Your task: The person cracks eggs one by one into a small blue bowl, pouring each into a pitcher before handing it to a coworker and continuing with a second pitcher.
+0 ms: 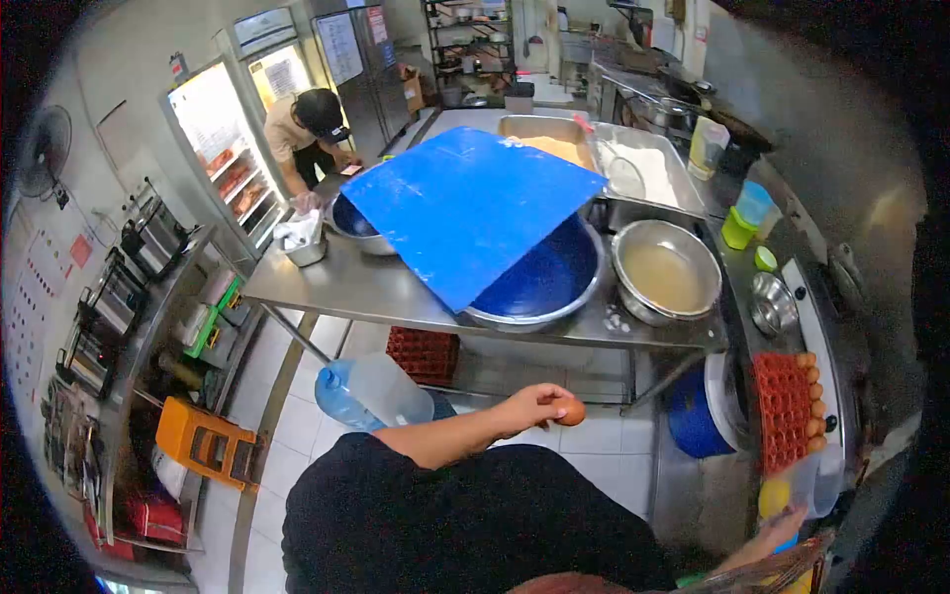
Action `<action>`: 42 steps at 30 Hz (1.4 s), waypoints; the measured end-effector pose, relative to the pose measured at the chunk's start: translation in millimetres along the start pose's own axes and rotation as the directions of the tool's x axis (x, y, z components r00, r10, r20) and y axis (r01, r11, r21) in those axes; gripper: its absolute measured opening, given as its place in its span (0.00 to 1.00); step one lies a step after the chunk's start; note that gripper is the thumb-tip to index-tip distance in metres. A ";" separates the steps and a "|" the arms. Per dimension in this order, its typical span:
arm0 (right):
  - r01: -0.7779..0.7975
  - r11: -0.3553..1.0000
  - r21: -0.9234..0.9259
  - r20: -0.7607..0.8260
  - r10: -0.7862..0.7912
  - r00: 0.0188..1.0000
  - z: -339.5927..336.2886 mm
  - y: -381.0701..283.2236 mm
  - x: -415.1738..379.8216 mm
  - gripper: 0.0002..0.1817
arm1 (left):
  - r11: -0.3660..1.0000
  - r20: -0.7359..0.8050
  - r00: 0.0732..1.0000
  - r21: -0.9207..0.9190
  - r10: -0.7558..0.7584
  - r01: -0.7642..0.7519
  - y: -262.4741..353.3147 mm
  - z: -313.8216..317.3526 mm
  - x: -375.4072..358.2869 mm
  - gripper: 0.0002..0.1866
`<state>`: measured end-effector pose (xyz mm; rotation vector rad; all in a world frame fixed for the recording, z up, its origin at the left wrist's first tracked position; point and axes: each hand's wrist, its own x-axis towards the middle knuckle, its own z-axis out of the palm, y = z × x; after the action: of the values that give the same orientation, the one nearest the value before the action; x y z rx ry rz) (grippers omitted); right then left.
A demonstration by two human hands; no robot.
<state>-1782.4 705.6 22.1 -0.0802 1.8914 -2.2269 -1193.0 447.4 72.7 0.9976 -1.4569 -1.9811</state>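
Brown egg (569,411), smooth-shelled and rounded, is pinched in the fingertips of the left hand (535,408), in the air beyond the front edge of the steel bench (336,295), nearer its right corner than its left. The right hand (780,533) is blurred and low at the right, at the near side of a translucent plastic container (813,483) with something yellow in it; whether it grips the container, I cannot tell.

Just beyond the container, on the side counter, lies a red egg tray (782,411) moulded in rows of hollow cups, with a line of brown eggs (816,408) along its right edge. A round steel bowl (668,272) of cloudy, pale yellowish liquid stands near the bench's front right corner. Left of it, a creased, glossy blue sheet (475,213) lies over wide metal bowls, hiding much of their insides. Rectangular metal trays at the bench's far edge hold tan and white powdery contents. Dark lens borders cut off the room's corners, and the person's dark top covers the floor below.
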 end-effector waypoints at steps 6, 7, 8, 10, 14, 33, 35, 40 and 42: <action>0.093 0.996 0.001 0.009 -0.093 0.996 57.7 -58.4 -94.6 0.28 | 0.976 -0.116 0.991 -0.213 -0.066 0.041 -21.5 -83.8 -59.0 0.17; 0.104 0.995 0.004 0.027 -0.104 0.994 68.5 -67.7 -106.1 0.27 | 0.978 -0.145 0.988 -0.206 -0.042 0.011 -32.7 -96.1 -61.4 0.17; 0.111 0.994 0.013 0.047 -0.112 0.993 77.6 -75.9 -117.6 0.27 | 0.980 -0.157 0.987 -0.196 -0.020 -0.011 -38.9 -105.0 -63.1 0.18; 0.116 0.992 0.043 0.062 -0.118 0.991 89.4 -89.9 -141.7 0.26 | 0.991 -0.196 0.980 -0.135 -0.040 0.014 -22.8 -111.1 -80.1 0.18; 0.115 0.983 0.143 0.060 -0.125 0.990 116.1 -119.1 -167.2 0.15 | 0.974 -0.273 0.960 -0.227 -0.054 -0.010 -36.8 -122.0 -90.6 0.17; -0.187 0.971 0.151 0.936 -0.080 0.342 466.3 -167.3 -270.1 0.08 | 0.831 -0.877 0.464 -0.346 -0.122 -0.435 -95.7 -40.5 -235.6 0.16; -0.241 0.962 0.127 0.980 -0.084 0.181 504.5 -158.2 -299.9 0.07 | 0.816 -0.914 0.377 -0.331 -0.151 -0.475 -99.1 -29.0 -264.3 0.16; -0.298 0.953 0.056 0.996 -0.074 -0.049 551.6 -158.1 -450.9 0.08 | 0.756 -0.978 0.149 -0.209 -0.148 -0.621 -130.1 -22.7 -341.7 0.16; -0.318 0.948 0.031 0.993 -0.067 -0.101 558.1 -154.6 -516.4 0.09 | 0.749 -0.983 0.056 -0.171 -0.176 -0.640 -138.5 -25.5 -377.3 0.16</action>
<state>-1197.8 291.7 320.2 -1.1479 0.5663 -1.2681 -934.7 754.6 39.5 1.2076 -0.0701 -0.7775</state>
